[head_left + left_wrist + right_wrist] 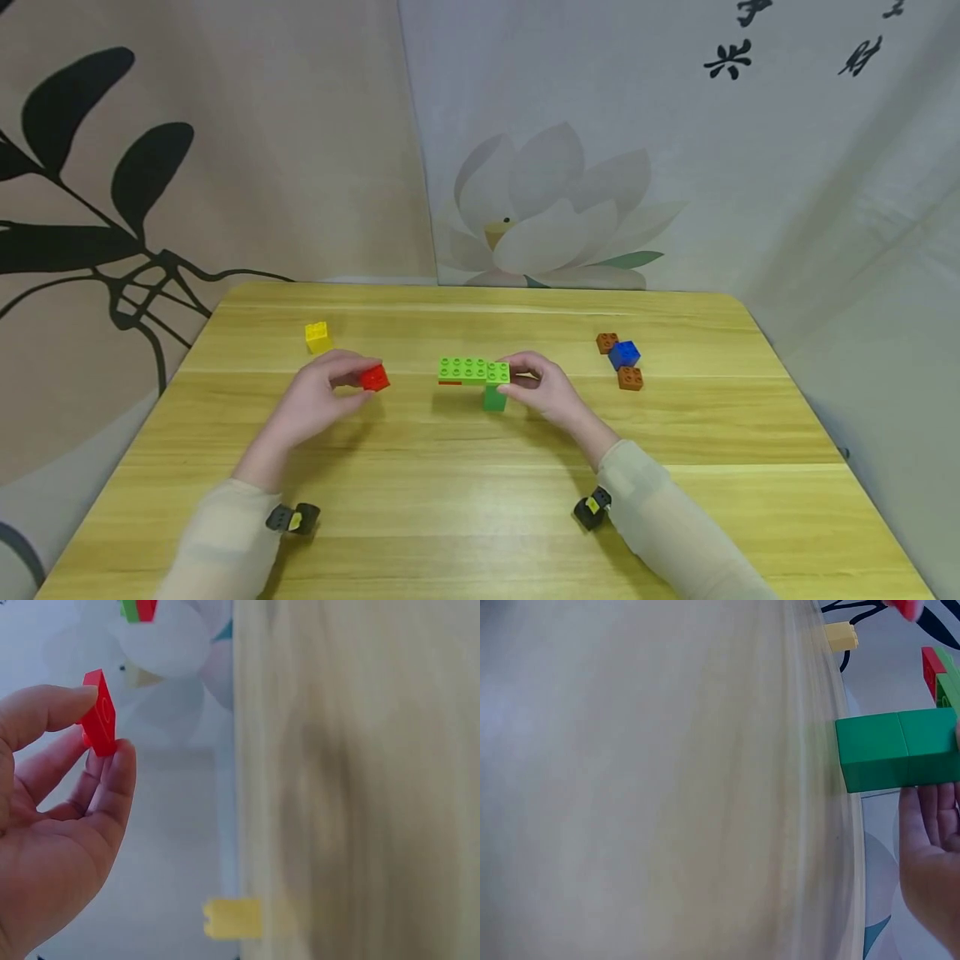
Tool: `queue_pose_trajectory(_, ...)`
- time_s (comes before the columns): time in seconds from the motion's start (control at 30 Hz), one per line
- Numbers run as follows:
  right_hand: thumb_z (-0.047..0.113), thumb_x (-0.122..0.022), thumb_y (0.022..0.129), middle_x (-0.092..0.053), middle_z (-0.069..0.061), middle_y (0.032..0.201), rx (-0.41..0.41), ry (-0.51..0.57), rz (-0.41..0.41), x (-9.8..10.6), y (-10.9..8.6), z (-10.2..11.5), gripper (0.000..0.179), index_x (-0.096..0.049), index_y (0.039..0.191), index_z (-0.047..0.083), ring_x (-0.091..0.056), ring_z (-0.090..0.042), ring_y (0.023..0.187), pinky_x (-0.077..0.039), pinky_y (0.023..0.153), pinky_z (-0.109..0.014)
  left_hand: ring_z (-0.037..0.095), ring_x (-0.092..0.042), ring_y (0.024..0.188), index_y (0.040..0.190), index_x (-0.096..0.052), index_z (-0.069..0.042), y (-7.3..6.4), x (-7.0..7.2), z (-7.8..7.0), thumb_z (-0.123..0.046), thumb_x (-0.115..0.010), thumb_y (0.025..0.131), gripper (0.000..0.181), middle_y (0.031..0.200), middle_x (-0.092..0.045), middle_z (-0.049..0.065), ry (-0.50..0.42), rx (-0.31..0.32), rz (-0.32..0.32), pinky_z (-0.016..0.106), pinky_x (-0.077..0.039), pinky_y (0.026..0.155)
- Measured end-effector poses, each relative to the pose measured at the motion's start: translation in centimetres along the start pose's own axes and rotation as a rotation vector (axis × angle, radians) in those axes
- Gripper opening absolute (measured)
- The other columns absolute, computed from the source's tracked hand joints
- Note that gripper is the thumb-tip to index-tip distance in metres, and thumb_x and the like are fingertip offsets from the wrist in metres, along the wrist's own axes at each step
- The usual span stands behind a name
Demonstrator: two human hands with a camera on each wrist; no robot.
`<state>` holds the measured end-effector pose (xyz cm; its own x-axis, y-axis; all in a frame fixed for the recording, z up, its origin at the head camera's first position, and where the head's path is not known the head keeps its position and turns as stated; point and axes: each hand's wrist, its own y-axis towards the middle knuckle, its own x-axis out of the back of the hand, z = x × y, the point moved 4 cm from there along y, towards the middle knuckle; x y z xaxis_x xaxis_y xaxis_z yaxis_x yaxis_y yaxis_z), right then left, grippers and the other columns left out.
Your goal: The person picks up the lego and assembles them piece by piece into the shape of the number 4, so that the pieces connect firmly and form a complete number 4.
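Observation:
Between the thumb and fingers of my left hand is a red toy brick, held above the table. In the left wrist view this red brick is tilted, and the fingertips pinch its edges. My right hand grips the right end of a brick assembly. Light green studded bricks form its long top, and a dark green column of two stacked bricks hangs below. A thin red piece shows under its left end. A gap separates the loose red brick from the assembly.
A yellow brick lies on the wooden table beyond my left hand. To the right are a blue brick, a brown brick behind it and another brown brick in front. Printed curtains hang behind the table.

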<state>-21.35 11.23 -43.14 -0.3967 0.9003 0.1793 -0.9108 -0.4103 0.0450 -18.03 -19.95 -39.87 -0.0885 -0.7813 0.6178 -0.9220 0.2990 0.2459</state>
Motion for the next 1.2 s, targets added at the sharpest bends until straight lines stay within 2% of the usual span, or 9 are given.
queue_pose_trajectory(0.4, 0.004, -0.068, 0.083, -0.056, -0.017, 0.113, -0.002, 0.002, -0.003, 0.1, 0.1, -0.1, 0.035, -0.055, 0.115, -0.003, -0.052, -0.036, 0.109, -0.045, 0.092, -0.036, 0.012, -0.058, 0.091, 0.114, -0.066, -0.012, 3.0, -2.5, -4.7, -0.007, -0.074, 0.077, 0.038, 0.108, -0.059, -0.002, 0.001, -0.078, 0.059, 0.036, -0.049, 0.085)
queue_pose_trajectory(0.6, 0.004, -0.068, 0.083, -0.056, -0.018, 0.113, -0.002, 0.006, -0.001, 0.1, 0.0, 0.0, 0.035, -0.055, 0.115, -0.004, -0.052, -0.036, 0.109, -0.044, 0.093, -0.040, 0.017, -0.058, 0.090, 0.114, -0.067, -0.011, 4.2, -4.1, -6.6, -0.008, -0.076, 0.076, 0.038, 0.106, -0.060, -0.001, -0.008, -0.125, 0.083, 0.038, -0.050, 0.082)
queue_pose_trajectory(0.77, 0.003, -0.067, 0.083, -0.055, -0.018, 0.113, -0.002, 0.005, 0.000, 0.0, 0.1, 0.0, 0.034, -0.055, 0.114, -0.005, -0.052, -0.036, 0.109, -0.044, 0.094, -0.040, 0.018, -0.058, 0.090, 0.113, -0.067, -0.012, 5.2, -5.2, -7.5, -0.009, -0.076, 0.077, 0.038, 0.105, -0.060, -0.002, -0.016, -0.149, 0.093, 0.032, -0.050, 0.080)
queue_pose_trajectory(1.07, 0.001, -0.066, 0.084, -0.055, -0.019, 0.113, 0.012, 0.019, 0.007, 0.1, 0.0, 0.2, 0.033, -0.055, 0.114, -0.005, -0.051, -0.038, 0.109, -0.041, 0.096, -0.044, 0.019, -0.057, 0.092, 0.109, -0.068, -0.009, 6.6, -7.0, -8.7, -0.007, -0.075, 0.076, 0.034, 0.104, -0.062, 0.001, -0.010, -0.188, 0.114, 0.036, -0.050, 0.080)
queue_pose_trajectory(1.2, 0.000, -0.066, 0.084, -0.055, -0.019, 0.114, 0.013, 0.028, 0.015, 0.0, 0.1, 0.2, 0.033, -0.054, 0.114, -0.006, -0.051, -0.038, 0.110, -0.041, 0.096, -0.044, 0.017, -0.057, 0.092, 0.106, -0.069, -0.010, 7.1, -7.9, -9.0, -0.007, -0.075, 0.075, 0.031, 0.103, -0.062, 0.000, 0.009, -0.177, 0.123, 0.037, -0.050, 0.080)
